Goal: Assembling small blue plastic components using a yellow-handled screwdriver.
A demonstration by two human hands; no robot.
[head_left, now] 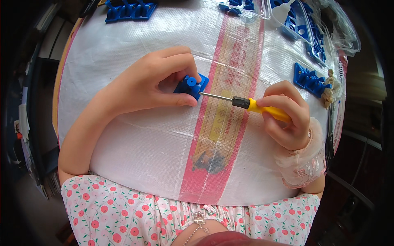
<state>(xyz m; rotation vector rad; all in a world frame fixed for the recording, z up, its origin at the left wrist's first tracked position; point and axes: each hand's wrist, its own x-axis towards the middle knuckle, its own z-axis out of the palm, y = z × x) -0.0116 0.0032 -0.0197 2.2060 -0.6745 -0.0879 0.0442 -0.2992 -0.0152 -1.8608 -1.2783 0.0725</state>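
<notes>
Currently the work surface is a white woven sack (135,135) with a red and yellow stripe down its middle. The left hand (152,84) pinches a small blue plastic part (191,85) against the sack, near the stripe's left edge. The right hand (287,117) is clenched around the yellow handle of a screwdriver (246,103), whose tip meets the part's right side.

Risk: the sack is soft, so the tip may skid off the part toward the left fingers if pressed at an angle.

Containers: clear plastic trays (301,18) at the far right edge hold more blue parts. Loose blue parts (310,80) lie beside them.
</notes>
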